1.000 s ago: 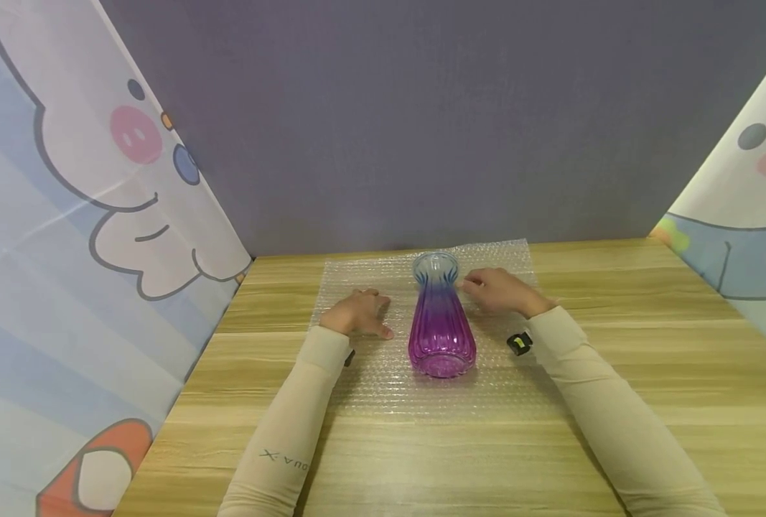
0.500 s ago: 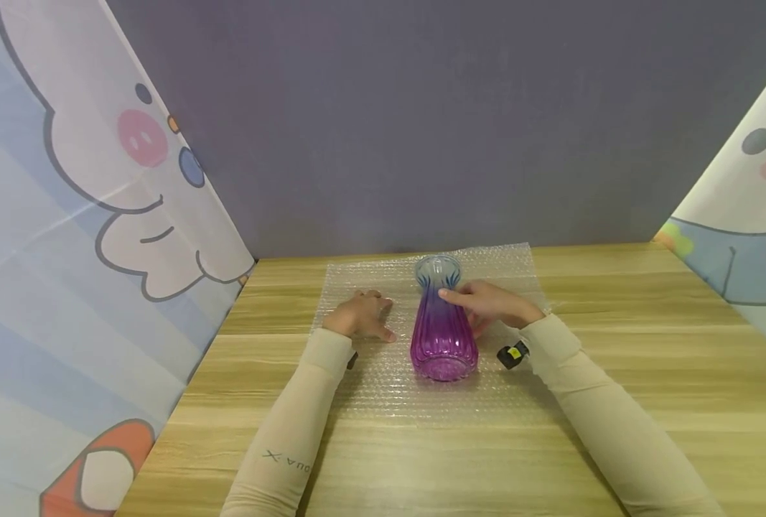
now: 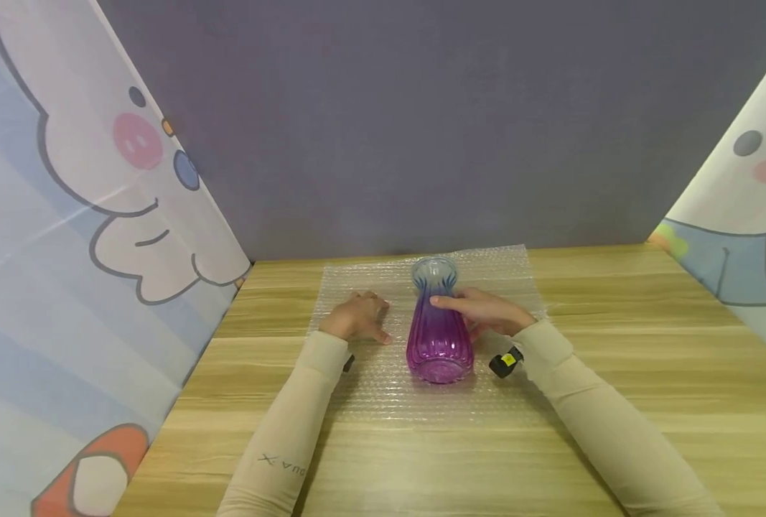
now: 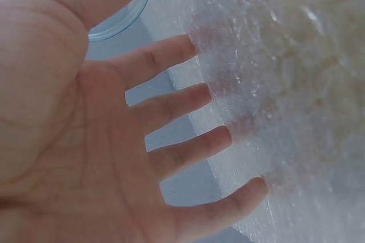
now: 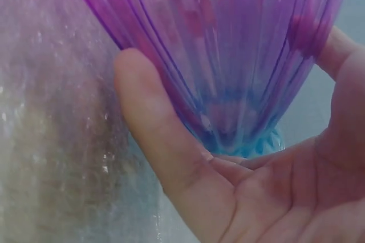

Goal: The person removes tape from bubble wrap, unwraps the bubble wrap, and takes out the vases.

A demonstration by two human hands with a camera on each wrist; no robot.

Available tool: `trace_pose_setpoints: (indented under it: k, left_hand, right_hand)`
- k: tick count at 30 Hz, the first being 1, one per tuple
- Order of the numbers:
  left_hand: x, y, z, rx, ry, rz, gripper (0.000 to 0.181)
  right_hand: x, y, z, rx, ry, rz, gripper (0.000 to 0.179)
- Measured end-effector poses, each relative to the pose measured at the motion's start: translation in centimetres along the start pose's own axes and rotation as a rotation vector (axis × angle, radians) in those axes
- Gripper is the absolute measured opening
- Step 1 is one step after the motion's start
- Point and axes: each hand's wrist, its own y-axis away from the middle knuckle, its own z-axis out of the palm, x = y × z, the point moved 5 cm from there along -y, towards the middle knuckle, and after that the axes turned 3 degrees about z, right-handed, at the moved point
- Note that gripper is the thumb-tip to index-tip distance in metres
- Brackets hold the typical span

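Observation:
A ribbed glass vase (image 3: 439, 343), purple at the base and fading to clear blue at the rim, lies with its mouth toward the back wall. Under it spreads a sheet of bubble wrap (image 3: 372, 391). My right hand (image 3: 489, 310) grips the vase from the right, just below the neck; the right wrist view shows digits (image 5: 142, 92) on either side of the glass. To the left of the vase, my left hand (image 3: 355, 316) rests on the bubble wrap, fingers spread (image 4: 188, 149) and fingertips at the sheet. It holds nothing.
The wooden table (image 3: 647, 345) carries the sheet near its back edge. A grey wall (image 3: 408, 129) rises right behind. Cartoon-printed curtains (image 3: 53, 287) flank the table on both sides. Black wrist cameras (image 3: 505, 361) hang under the sleeves.
My right hand has moved left from beside the vase's neck and closed round the upper body. The left hand stays put, and the vase has hardly shifted.

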Motion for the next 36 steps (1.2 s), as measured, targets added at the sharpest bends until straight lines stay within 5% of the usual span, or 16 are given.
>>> trace_pose_setpoints:
  k: [16, 36]
  left_hand:
    - [0.3, 0.1, 0.0, 0.046, 0.035, -0.007, 0.083]
    - [0.9, -0.4, -0.1, 0.090, 0.077, -0.114, 0.073]
  right_hand:
    - [0.1, -0.4, 0.3, 0.062, -0.015, 0.015, 0.075]
    - [0.0, -0.8, 0.5, 0.083, -0.061, -0.004, 0.067]
